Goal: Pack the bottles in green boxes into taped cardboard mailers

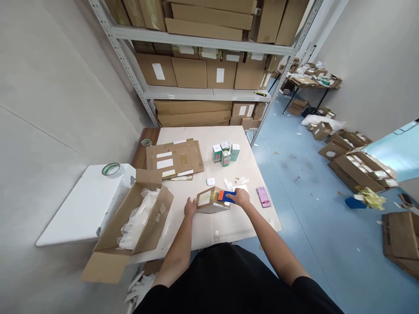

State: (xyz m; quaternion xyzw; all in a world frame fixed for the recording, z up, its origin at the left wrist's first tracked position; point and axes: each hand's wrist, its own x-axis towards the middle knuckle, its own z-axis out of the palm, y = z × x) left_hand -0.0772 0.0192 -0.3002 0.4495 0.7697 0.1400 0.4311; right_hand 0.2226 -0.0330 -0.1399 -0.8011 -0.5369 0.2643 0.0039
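Note:
A small cardboard box (209, 199) with a pale label lies on the white table (229, 222) in front of me. My left hand (190, 206) rests against its left end, fingers curled on the box. My right hand (240, 197) grips a blue and orange tape dispenser (225, 196) pressed onto the box's right end. A few small white scraps (229, 183) lie just beyond the box.
Flattened cartons (175, 158) and several small green-and-white boxes (225, 152) sit farther back. A pink item (263, 196) lies at the right. An open carton with white filling (140, 218) stands at left, with tape rolls (110, 168) nearby. Shelving (209, 91) with cartons stands behind; boxes litter the blue floor (353, 165).

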